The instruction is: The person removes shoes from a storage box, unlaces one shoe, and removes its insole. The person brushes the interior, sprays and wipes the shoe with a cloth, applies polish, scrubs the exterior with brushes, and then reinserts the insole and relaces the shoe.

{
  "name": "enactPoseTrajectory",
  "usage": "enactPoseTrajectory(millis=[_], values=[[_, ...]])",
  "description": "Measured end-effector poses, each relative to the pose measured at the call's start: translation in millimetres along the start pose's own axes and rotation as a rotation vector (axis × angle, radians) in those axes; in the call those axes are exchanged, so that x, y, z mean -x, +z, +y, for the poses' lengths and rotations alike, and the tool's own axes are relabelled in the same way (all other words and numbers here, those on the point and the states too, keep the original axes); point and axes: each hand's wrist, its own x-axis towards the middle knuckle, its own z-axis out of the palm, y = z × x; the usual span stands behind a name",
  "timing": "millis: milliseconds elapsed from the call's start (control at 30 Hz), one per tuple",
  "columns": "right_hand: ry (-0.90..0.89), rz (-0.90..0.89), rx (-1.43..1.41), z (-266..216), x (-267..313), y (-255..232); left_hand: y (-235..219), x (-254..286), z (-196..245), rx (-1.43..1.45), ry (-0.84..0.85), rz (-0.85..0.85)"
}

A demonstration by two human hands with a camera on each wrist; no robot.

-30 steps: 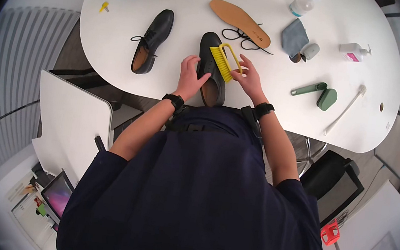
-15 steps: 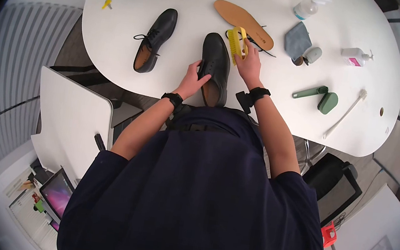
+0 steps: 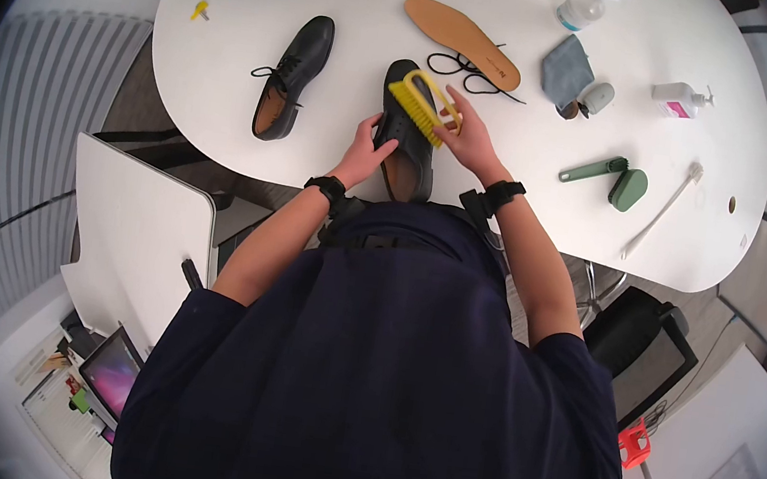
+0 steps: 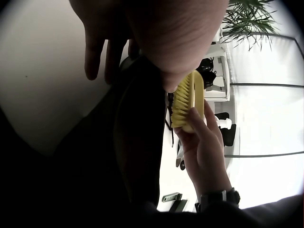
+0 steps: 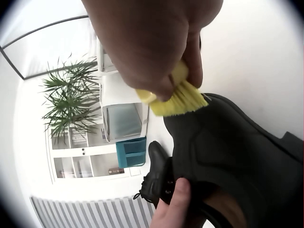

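Note:
A black leather shoe (image 3: pixel 403 157), its lace holes bare, lies at the table's front edge with its toe pointing away. My left hand (image 3: pixel 361 154) holds its left side, thumb over the upper near the opening and fingers down the outside. In my right hand (image 3: pixel 468 141) is a yellow brush (image 3: pixel 416 109), gripped by its looped handle. Its bristles overlap the front of the shoe in the head view. From the right wrist, the yellow bristles (image 5: pixel 183 100) appear right at the shoe's upper (image 5: pixel 218 137).
Left of the work lies a laced black shoe (image 3: pixel 297 76). Beyond are a tan insole (image 3: pixel 461 38) and loose black laces (image 3: pixel 471 73). To the right are a grey cloth (image 3: pixel 567 71), a pump bottle (image 3: pixel 680 100), a green brush (image 3: pixel 593 170) and a white long-handled brush (image 3: pixel 663 212).
The yellow brush went from over the shoe to beside its right side near the toe, then back over the upper. My left hand has stayed on the shoe.

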Motion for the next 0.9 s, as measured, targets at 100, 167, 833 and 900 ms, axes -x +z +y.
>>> enactPoseTrajectory(millis=[100,167,833,900], values=[[0.053,-0.020,0.255,16.0,15.1,-0.8,-3.0,0.7,-2.7,0.128,-0.032,-0.028],[0.178,0.000,0.222,19.4,22.9,-6.1,-5.8,1.4,0.1,0.144,-0.038,-0.034],[0.194,-0.430,0.364,8.1,69.0,-14.4,-17.9,16.4,7.7,0.647,-0.427,-0.075],[0.237,-0.279,0.441,18.4,72.9,-16.1,-17.6,16.1,16.3,0.637,-0.420,-0.077]])
